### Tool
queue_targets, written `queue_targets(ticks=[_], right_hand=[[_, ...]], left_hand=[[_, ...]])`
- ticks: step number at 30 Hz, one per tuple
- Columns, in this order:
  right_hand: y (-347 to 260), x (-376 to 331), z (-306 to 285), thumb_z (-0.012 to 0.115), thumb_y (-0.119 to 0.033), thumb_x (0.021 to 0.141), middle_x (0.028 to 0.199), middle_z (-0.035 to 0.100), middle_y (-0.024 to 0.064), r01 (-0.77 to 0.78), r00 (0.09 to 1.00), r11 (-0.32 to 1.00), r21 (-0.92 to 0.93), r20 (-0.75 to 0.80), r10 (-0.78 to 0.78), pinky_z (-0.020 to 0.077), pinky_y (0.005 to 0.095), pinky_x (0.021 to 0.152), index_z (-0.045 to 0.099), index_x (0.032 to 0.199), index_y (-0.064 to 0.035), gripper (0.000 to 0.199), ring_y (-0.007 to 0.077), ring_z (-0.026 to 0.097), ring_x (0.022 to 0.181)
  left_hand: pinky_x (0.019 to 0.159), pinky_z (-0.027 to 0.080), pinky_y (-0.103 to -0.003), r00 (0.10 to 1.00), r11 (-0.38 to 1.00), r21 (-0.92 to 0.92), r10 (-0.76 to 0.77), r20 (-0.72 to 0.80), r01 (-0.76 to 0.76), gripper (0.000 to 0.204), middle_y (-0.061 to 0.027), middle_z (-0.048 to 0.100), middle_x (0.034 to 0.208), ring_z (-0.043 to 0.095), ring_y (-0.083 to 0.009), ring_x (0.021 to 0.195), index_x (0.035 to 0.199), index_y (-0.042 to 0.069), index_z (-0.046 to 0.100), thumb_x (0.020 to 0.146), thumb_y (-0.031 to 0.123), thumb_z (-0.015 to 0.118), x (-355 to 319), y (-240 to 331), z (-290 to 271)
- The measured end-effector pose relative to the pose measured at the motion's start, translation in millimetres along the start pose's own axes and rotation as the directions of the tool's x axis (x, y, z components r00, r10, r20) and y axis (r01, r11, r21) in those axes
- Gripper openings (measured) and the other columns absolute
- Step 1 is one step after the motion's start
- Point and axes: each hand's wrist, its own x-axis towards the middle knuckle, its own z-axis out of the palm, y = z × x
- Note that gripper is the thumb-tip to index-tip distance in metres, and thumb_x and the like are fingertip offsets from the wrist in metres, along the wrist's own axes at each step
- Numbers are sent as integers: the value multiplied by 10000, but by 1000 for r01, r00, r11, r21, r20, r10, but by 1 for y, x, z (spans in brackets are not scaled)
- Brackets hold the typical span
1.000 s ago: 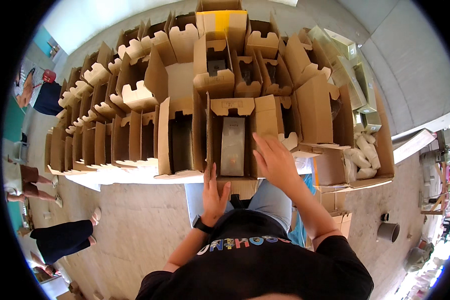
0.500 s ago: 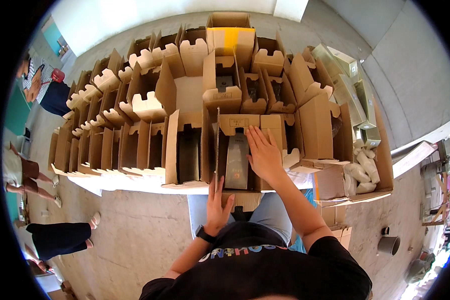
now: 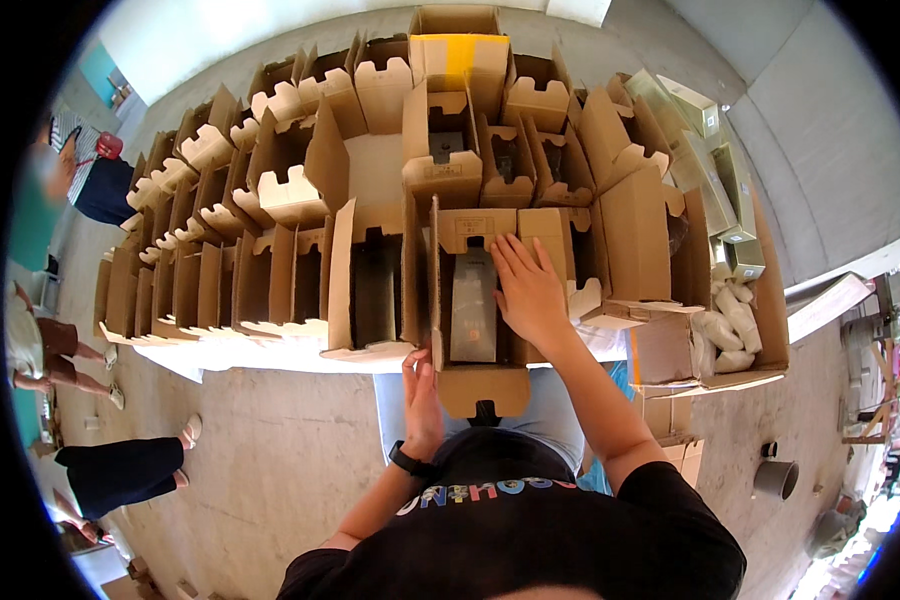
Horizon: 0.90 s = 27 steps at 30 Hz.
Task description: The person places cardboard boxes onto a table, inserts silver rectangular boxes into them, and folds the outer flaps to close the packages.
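An open brown cardboard box (image 3: 470,375) stands at the table's front edge, right in front of me, with a grey packet (image 3: 473,305) lying inside it. My right hand (image 3: 526,292) rests flat, fingers spread, on the box's right side next to the packet. My left hand (image 3: 422,398) sits low at the box's front left corner, fingers together against the cardboard. A black watch is on my left wrist.
Many open cardboard boxes (image 3: 270,280) stand in rows across the table. A large carton (image 3: 715,335) at the right holds white bags. Flat greenish boxes (image 3: 705,160) lie at the back right. Other people (image 3: 80,170) stand at the left, on the concrete floor.
My right hand slid down and left onto the box's right side. My left hand dropped to the box's front left corner. The view shifted slightly.
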Motion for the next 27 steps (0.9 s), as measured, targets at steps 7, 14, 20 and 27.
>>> queue_targets(ticks=[7,14,20,27], right_hand=[[2,-1,1,699,-169,778,1419,454,123,2,1000,999,-46,-12,-3,202,443,1158,447,1355,-2,651,241,352,1368],[-3,3,0,695,-159,781,1397,475,121,5,1000,1000,-24,-8,-5,221,447,1148,471,1327,-4,610,251,375,1352],[-13,-8,-21,677,-144,819,1364,508,130,32,992,973,230,-129,-2,287,444,1110,503,1288,7,522,273,448,1293],[-36,-114,-38,639,-5,763,1025,623,128,245,875,808,535,-481,53,484,415,814,612,1000,-28,240,309,616,919]], left_hand=[[1137,195,-327,981,982,14,-187,59,186,599,-99,303,1511,274,-199,1390,1479,-5,224,999,258,467,-2,-9,1],[1131,210,-327,976,985,-13,-170,136,173,648,-111,302,1513,275,-208,1391,1490,-20,198,964,230,481,8,-3,0],[1122,231,-325,971,982,53,-187,149,181,629,-124,326,1497,310,-221,1372,1482,-25,216,950,194,470,9,3,-2],[1123,235,-327,972,979,77,-198,126,189,619,-132,339,1492,321,-225,1370,1476,-31,234,929,141,466,13,0,-7]])
